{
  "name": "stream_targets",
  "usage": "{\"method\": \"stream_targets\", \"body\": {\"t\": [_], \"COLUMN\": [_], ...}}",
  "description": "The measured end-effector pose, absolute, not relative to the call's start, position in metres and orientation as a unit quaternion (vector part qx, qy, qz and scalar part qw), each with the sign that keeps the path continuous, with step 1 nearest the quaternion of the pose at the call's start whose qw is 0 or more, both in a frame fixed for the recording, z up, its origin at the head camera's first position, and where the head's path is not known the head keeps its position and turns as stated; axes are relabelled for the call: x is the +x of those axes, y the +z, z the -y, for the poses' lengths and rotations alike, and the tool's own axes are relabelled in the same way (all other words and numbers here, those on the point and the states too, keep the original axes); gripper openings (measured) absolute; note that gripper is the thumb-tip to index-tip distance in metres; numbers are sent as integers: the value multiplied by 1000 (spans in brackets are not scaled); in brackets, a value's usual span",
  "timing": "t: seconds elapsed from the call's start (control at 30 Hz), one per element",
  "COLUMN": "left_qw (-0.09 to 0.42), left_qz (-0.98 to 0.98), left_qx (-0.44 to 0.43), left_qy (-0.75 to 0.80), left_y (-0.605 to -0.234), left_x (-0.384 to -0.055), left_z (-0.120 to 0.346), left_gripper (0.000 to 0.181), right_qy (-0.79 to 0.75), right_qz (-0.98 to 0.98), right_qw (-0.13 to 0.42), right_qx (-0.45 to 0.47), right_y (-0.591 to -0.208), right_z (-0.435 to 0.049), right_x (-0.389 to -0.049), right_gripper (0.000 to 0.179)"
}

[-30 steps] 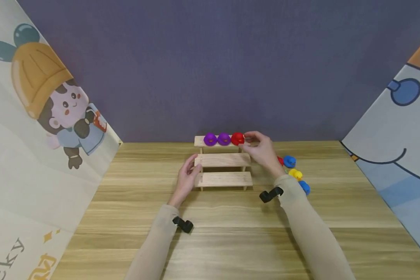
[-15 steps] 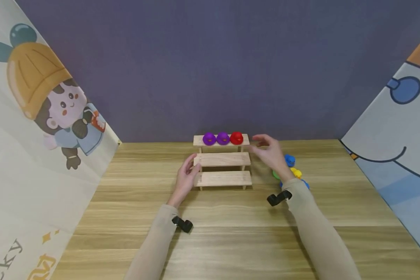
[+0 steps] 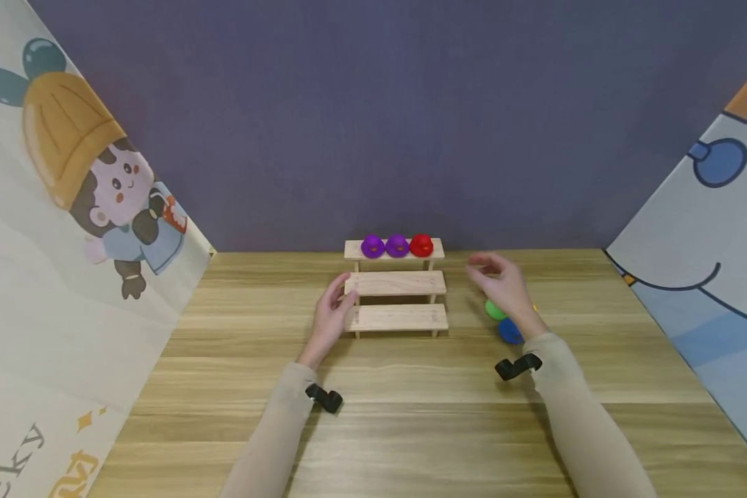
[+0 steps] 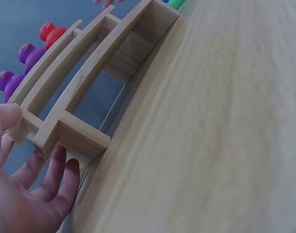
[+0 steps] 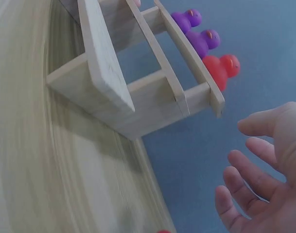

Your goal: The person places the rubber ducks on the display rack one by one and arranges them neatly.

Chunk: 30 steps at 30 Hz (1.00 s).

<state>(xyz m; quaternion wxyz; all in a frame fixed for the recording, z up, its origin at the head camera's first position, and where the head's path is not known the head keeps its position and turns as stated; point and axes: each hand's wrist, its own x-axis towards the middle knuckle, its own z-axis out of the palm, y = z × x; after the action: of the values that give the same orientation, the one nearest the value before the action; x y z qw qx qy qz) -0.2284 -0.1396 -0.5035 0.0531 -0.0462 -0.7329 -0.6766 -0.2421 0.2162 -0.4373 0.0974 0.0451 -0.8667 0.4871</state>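
Observation:
A three-tier wooden display stand (image 3: pixel 398 318) stands at the back of the table. Along its top tier sit two purple rubber ducks (image 3: pixel 373 247) and, to their right, a red rubber duck (image 3: pixel 421 245). My left hand (image 3: pixel 330 317) holds the stand's left end; in the left wrist view the thumb lies at the middle tier's end and the fingers curl below, against the side. Right of the stand, in the air, is my right hand (image 3: pixel 501 280), its fingers loosely bent with nothing between them. The right wrist view shows that hand (image 5: pixel 269 179) apart from the stand.
On the table beneath my right hand and forearm lie more ducks, partly hidden: a green duck (image 3: pixel 494 309), a blue duck (image 3: pixel 510 330) and a sliver of yellow. A dark wall panel (image 3: pixel 398 124) rises behind the table, with printed curtains on both sides.
My right hand has let go of the red duck on the top tier and moved right, towards the loose ducks. The left hand stays at the stand's left end.

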Motion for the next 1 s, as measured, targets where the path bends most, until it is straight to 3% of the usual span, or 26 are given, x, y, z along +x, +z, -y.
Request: {"method": "stream_targets", "body": {"t": [0.6, 1.0], "left_qw": [49, 48], "left_qz": [732, 727], "left_qx": [-52, -48], "left_qy": [-678, -683], "left_y": [-505, -509], "left_x": [-230, -234], "left_z": [140, 140], "left_gripper": [55, 54], "right_qy": [442, 446], "right_qz": [892, 888], "right_qw": [92, 110], "right_qx": [-7, 6], "right_y": [-446, -464], "right_z": [-274, -308], "right_x": [-202, -173], "right_gripper": [46, 41]}}
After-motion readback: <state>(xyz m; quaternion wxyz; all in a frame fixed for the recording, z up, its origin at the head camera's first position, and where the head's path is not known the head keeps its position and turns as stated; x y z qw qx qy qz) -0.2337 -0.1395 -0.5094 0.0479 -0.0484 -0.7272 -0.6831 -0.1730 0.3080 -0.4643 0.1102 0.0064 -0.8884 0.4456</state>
